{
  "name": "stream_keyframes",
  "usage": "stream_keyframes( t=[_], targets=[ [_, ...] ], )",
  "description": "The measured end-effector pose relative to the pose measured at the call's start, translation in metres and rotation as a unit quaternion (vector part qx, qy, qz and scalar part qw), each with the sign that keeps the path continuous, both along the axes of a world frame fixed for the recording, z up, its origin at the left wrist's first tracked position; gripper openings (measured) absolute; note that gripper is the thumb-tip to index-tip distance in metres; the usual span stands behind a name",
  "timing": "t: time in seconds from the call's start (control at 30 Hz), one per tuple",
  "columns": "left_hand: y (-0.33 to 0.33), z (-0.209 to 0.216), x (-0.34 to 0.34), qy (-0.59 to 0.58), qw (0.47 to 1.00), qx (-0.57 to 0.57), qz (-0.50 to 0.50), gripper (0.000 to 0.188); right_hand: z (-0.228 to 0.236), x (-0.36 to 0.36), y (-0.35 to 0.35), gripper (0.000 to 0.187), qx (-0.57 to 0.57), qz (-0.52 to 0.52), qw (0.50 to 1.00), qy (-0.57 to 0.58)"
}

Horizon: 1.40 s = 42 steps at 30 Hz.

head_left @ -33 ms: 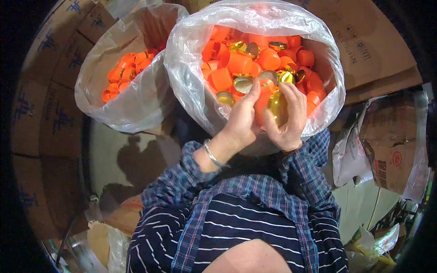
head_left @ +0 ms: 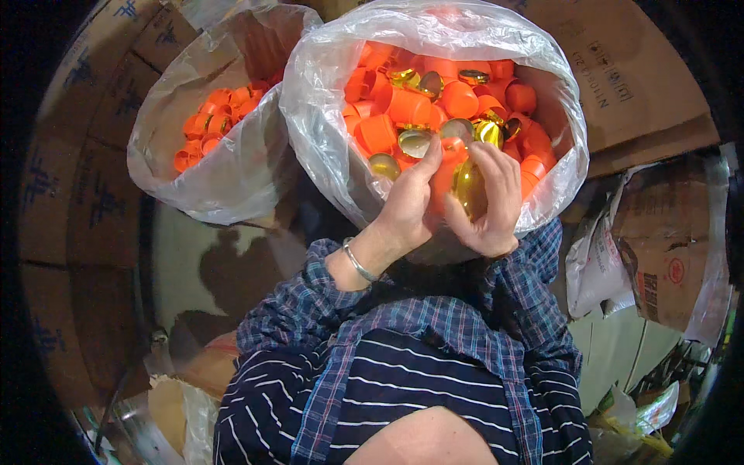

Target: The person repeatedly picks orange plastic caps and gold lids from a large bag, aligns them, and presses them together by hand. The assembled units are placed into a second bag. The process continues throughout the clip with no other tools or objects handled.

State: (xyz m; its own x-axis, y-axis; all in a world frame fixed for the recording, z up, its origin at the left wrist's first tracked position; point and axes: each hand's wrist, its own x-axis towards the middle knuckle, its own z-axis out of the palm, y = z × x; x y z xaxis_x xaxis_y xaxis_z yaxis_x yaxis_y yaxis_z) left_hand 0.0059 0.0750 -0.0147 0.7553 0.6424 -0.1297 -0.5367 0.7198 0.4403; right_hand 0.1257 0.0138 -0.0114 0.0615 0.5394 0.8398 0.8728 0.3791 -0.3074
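In front of me, over the near rim of a large plastic-lined container, both hands are close together. My left hand [head_left: 407,201] is closed round an orange cap [head_left: 442,177], its thumb along the cap's side. My right hand [head_left: 496,203] grips a shiny gold round piece [head_left: 467,188] between thumb and fingers, held against or right beside the cap's right side. Whether the two are joined cannot be made out. Beneath the hands lies a heap of orange caps [head_left: 403,105], with loose gold round pieces [head_left: 414,142] among them, some showing silvery inner faces.
The clear plastic liner [head_left: 318,116] folds over the large container's rim. To its left stands a second plastic-lined container [head_left: 167,167] with more orange caps [head_left: 209,124]. Cardboard boxes [head_left: 101,170] line the left, and another carton [head_left: 659,240] stands at right beside a white bag [head_left: 597,271].
My right fingers and the gold piece have shifted slightly left, closer against the orange cap. The left hand keeps its hold on the cap.
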Motion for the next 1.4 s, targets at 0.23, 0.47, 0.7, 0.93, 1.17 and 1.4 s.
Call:
stream_keyframes(
  t=[0.23,0.47,0.7,0.93,1.17,1.4],
  targets=[
    [-0.021,0.002,-0.012,0.183,0.881,0.356,0.252,0.047,0.004,-0.036,0.015,0.064,-0.075,0.103,0.852,0.509],
    [0.021,-0.004,-0.056,0.063,0.998,-0.024,-0.006,0.054,0.015,-0.027,0.022,0.071,-0.003,0.117,0.989,-0.085],
    [0.063,0.011,-0.125,0.242,0.939,0.162,0.183,0.043,0.014,-0.042,0.070,0.071,-0.055,0.223,0.971,-0.065],
    [0.166,0.106,-0.221,0.583,0.305,0.528,0.537,0.035,-0.026,0.041,0.133,0.047,-0.488,0.044,0.869,-0.066],
    [0.147,0.015,-0.046,0.546,0.343,0.764,0.012,0.049,-0.134,0.034,0.145,0.035,-0.454,-0.007,0.838,-0.302],
    [0.224,-0.041,0.020,0.674,0.147,0.671,-0.272,0.078,-0.137,0.062,0.150,0.032,-0.480,0.012,0.858,-0.180]
  ],
)
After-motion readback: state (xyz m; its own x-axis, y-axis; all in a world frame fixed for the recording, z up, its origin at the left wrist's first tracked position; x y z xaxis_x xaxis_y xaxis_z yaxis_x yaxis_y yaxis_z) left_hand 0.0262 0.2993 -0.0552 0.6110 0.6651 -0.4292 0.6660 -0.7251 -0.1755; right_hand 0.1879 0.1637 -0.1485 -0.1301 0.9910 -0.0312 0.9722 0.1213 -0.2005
